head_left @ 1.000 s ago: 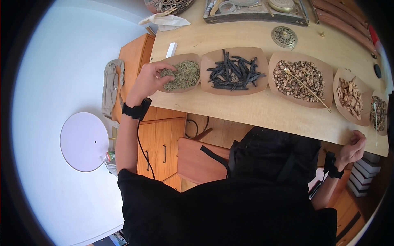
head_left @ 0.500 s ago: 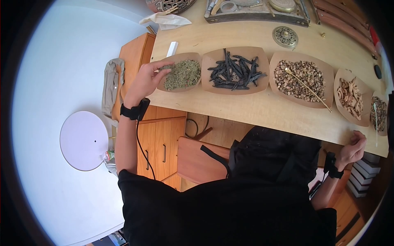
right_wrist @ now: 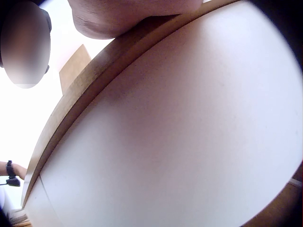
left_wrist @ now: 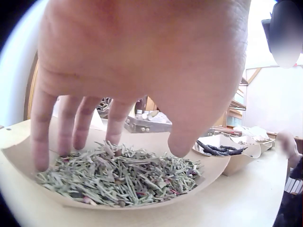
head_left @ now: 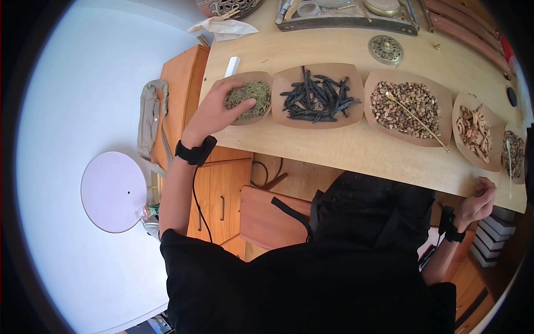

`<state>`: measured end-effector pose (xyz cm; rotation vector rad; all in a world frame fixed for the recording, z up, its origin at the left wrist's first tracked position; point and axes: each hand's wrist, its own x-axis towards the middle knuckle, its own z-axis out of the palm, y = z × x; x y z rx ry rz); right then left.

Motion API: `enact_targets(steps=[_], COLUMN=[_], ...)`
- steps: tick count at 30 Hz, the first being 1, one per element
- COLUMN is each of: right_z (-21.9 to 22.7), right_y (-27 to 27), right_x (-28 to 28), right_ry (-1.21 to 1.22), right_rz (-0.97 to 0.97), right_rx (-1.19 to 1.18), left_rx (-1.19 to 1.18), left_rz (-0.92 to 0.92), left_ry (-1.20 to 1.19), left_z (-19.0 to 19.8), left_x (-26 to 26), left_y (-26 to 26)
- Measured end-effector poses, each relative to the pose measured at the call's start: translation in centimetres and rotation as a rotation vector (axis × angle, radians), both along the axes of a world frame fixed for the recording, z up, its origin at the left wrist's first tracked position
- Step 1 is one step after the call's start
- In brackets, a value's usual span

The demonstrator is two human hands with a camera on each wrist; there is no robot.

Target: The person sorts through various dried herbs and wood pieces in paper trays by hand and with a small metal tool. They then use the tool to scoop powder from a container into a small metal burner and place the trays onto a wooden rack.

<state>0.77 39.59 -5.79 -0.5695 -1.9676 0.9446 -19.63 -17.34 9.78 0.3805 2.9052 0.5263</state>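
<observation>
In the head view my left hand (head_left: 214, 114) is over the leftmost paper tray (head_left: 257, 75), which holds dried green herb (head_left: 255, 93). Seen from the left wrist, the hand's straight, spread fingers (left_wrist: 42, 137) point down, their tips at the far side of the herb. The thumb (left_wrist: 179, 143) stands apart at the near right of the heap. At the table's front edge, near the rightmost trays, my right hand (head_left: 479, 201) rests with loosely curled fingers and no object visible in it. Beside the herb, another tray has blackish dried pods (head_left: 320, 99).
Further right stand trays of chopped brown pieces (head_left: 409, 106) under a thin golden spoon (head_left: 418, 123), and of pale chips (head_left: 474, 132). Behind lie an openwork brass lid (head_left: 385, 50), a wooden box (head_left: 347, 24) of tools and a white block (head_left: 232, 67). A chair (head_left: 272, 217) is below.
My left hand was pinched at the herb tray's left side. It has moved right over the heap, with fingers spread and thumb away from them. The right hand has stayed still.
</observation>
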Motion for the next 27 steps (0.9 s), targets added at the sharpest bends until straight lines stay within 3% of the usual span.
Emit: enact_targets(steps=[7,27], right_z=[0.1,-0.3], right_y=[-0.1,0.3], right_x=[-0.1,0.2], right_ry=[0.009,-0.002], right_rz=[0.001,0.015], right_rx=[-0.011,-0.012], left_rx=[-0.026,-0.042], left_rz=[0.11,-0.021], left_ry=[-0.024,0.017], left_z=[-0.6,-1.1], left_x=[-0.1,-0.4], left_y=[1.0,0.6])
